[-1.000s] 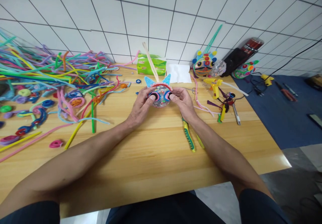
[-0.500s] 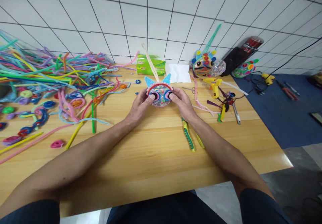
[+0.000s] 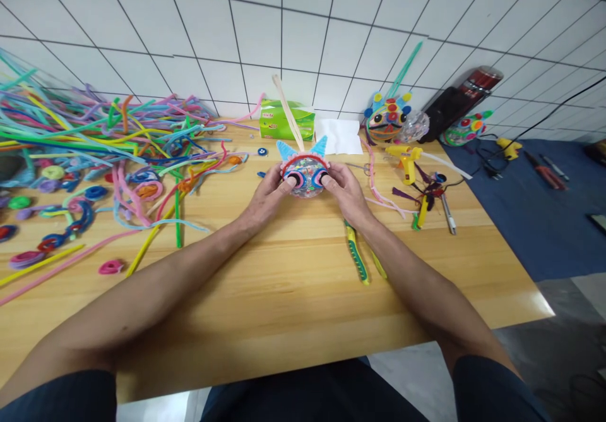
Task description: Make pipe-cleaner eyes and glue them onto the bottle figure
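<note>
Between my two hands is a clear, round lantern-like craft piece (image 3: 310, 187) with blue pointed ears, a red and pink band and two ringed eyes. My left hand (image 3: 269, 196) grips its left side, the thumb pressing on the left eye. On the other side my right hand (image 3: 346, 189) holds it the same way, thumb on the right eye. Fingers behind the piece are hidden. A cream strip (image 3: 288, 111) rises behind its ears. Below my right wrist lie pliers (image 3: 355, 253) with green and yellow handles, partly covered by my forearm.
Many pipe cleaners (image 3: 61, 125) and coiled pieces spread over the left of the table. At the back stand a green tissue pack (image 3: 286, 122), a white tissue (image 3: 338, 136) and a finished-looking craft face (image 3: 386, 122). A yellow glue gun (image 3: 404, 160) lies to the right.
The whole view has shifted slightly, so things appear a little further right. Both hands keep their grip, thumbs still on the eyes.
</note>
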`<move>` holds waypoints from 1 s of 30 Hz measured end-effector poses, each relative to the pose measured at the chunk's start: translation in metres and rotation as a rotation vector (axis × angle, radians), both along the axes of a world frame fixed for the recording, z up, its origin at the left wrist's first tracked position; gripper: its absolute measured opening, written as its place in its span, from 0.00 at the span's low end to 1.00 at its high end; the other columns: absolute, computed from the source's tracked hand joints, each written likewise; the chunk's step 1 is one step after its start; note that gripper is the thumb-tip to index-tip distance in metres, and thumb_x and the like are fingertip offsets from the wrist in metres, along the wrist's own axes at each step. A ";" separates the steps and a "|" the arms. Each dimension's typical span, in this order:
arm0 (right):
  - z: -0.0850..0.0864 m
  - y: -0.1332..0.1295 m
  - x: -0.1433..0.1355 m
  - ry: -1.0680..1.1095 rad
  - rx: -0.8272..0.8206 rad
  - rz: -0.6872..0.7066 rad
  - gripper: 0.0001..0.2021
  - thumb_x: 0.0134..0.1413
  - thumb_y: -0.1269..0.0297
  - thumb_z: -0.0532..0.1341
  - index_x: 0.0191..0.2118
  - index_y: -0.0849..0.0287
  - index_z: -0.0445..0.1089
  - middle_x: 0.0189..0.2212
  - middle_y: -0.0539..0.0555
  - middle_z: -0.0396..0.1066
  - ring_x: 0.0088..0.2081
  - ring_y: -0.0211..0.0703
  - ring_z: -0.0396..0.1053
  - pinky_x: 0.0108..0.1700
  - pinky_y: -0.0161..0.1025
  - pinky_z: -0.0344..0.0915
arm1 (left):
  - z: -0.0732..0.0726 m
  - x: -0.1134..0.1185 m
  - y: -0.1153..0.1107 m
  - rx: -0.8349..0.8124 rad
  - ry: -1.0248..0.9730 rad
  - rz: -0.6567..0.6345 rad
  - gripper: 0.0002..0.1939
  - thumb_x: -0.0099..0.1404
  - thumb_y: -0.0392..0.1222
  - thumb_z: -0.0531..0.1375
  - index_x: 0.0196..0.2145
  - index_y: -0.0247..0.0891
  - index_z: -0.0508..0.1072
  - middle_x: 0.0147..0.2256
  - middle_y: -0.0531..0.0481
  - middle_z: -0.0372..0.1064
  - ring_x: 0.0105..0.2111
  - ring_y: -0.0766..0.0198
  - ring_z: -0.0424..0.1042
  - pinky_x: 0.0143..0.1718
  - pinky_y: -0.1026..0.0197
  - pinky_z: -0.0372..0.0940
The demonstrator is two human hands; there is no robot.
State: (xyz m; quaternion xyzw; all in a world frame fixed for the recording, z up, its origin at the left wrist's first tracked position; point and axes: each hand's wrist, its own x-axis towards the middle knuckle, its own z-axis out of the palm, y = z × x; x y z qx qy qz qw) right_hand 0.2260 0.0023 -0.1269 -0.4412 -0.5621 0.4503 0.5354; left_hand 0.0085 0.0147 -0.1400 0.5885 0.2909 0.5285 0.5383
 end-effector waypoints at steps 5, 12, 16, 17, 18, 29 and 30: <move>-0.002 0.001 0.001 -0.007 0.003 -0.012 0.30 0.53 0.37 0.72 0.54 0.49 0.71 0.59 0.56 0.78 0.63 0.54 0.73 0.71 0.56 0.66 | -0.001 0.001 0.001 -0.002 0.007 -0.007 0.30 0.69 0.61 0.68 0.61 0.41 0.72 0.62 0.42 0.73 0.65 0.46 0.68 0.68 0.44 0.64; -0.001 0.000 0.000 -0.012 0.004 -0.008 0.29 0.54 0.37 0.72 0.54 0.49 0.70 0.60 0.56 0.77 0.63 0.54 0.73 0.70 0.55 0.66 | -0.003 0.001 0.001 -0.008 0.013 -0.011 0.31 0.70 0.59 0.67 0.62 0.41 0.70 0.63 0.41 0.72 0.65 0.47 0.68 0.69 0.45 0.63; -0.001 0.000 -0.001 -0.019 -0.001 -0.011 0.29 0.54 0.37 0.71 0.54 0.49 0.70 0.61 0.56 0.77 0.63 0.54 0.73 0.71 0.55 0.66 | -0.005 0.001 0.001 -0.016 -0.001 -0.002 0.30 0.70 0.60 0.67 0.61 0.41 0.71 0.63 0.42 0.71 0.66 0.47 0.67 0.70 0.45 0.62; -0.001 0.000 0.000 -0.020 -0.002 -0.014 0.30 0.54 0.37 0.72 0.55 0.49 0.70 0.61 0.56 0.77 0.64 0.53 0.73 0.71 0.55 0.66 | -0.005 0.000 0.001 -0.025 -0.014 0.000 0.29 0.71 0.60 0.66 0.61 0.41 0.71 0.64 0.42 0.71 0.67 0.47 0.67 0.70 0.45 0.62; -0.001 0.000 0.000 -0.018 -0.002 -0.017 0.30 0.54 0.37 0.72 0.55 0.49 0.70 0.61 0.56 0.77 0.64 0.53 0.73 0.71 0.55 0.66 | -0.005 0.000 0.001 -0.034 -0.025 0.002 0.29 0.71 0.60 0.65 0.61 0.42 0.71 0.64 0.43 0.71 0.67 0.47 0.66 0.71 0.45 0.61; 0.003 -0.002 -0.002 -0.012 -0.004 -0.032 0.30 0.53 0.37 0.72 0.54 0.48 0.70 0.60 0.55 0.77 0.64 0.54 0.72 0.72 0.56 0.65 | -0.002 0.002 0.002 -0.011 -0.003 0.011 0.31 0.69 0.62 0.67 0.61 0.43 0.72 0.64 0.43 0.72 0.66 0.46 0.67 0.71 0.44 0.62; 0.003 -0.001 -0.002 -0.014 -0.004 -0.033 0.30 0.53 0.36 0.72 0.54 0.48 0.71 0.60 0.55 0.78 0.63 0.53 0.73 0.72 0.55 0.65 | -0.003 0.002 0.003 -0.010 -0.003 0.008 0.31 0.69 0.62 0.67 0.61 0.43 0.72 0.64 0.43 0.72 0.66 0.46 0.67 0.71 0.44 0.62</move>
